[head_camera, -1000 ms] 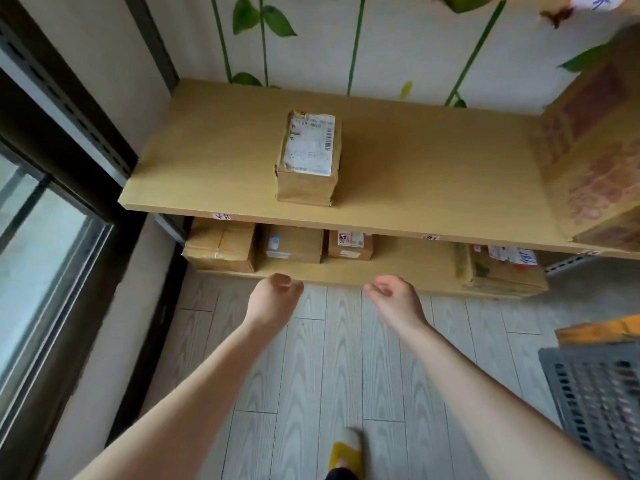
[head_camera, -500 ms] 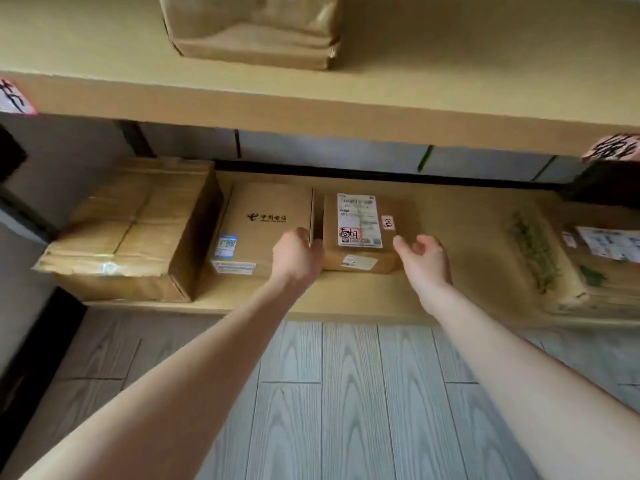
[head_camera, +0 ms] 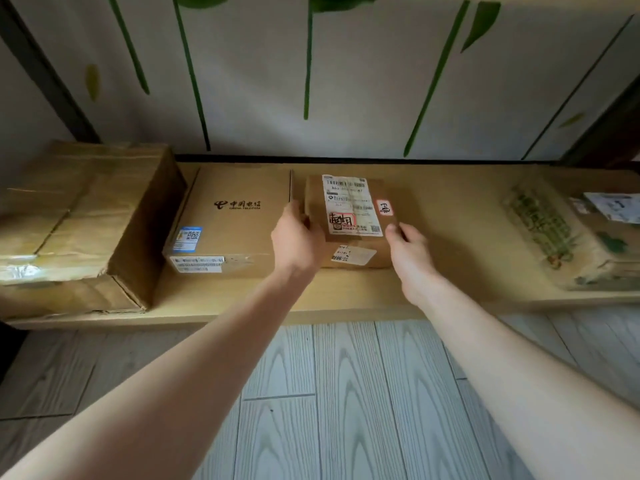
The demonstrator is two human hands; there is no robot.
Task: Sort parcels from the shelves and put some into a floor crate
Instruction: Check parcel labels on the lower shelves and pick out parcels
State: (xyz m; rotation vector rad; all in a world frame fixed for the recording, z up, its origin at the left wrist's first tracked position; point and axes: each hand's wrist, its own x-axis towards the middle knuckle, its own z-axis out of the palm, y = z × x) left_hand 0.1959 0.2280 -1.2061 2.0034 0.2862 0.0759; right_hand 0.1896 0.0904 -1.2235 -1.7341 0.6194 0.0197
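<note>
Cardboard, stiff and taped, makes up the small parcel (head_camera: 349, 220) on the low shelf (head_camera: 450, 289) — judged light, and best lifted by its two sides. Its left side is gripped by the left hand (head_camera: 296, 240). The right hand (head_camera: 410, 251) is laid at the right edge, thumb on top; whether its fingers are curled round cannot be told. A flat box (head_camera: 232, 220) is set close on the left — little finger room is left there. A wrapped parcel (head_camera: 561, 237) lies well apart.

I reach both arms forward. My left hand (head_camera: 298, 237) grips the left side of the small parcel (head_camera: 349, 209), my right hand (head_camera: 410, 251) its right side.
</note>
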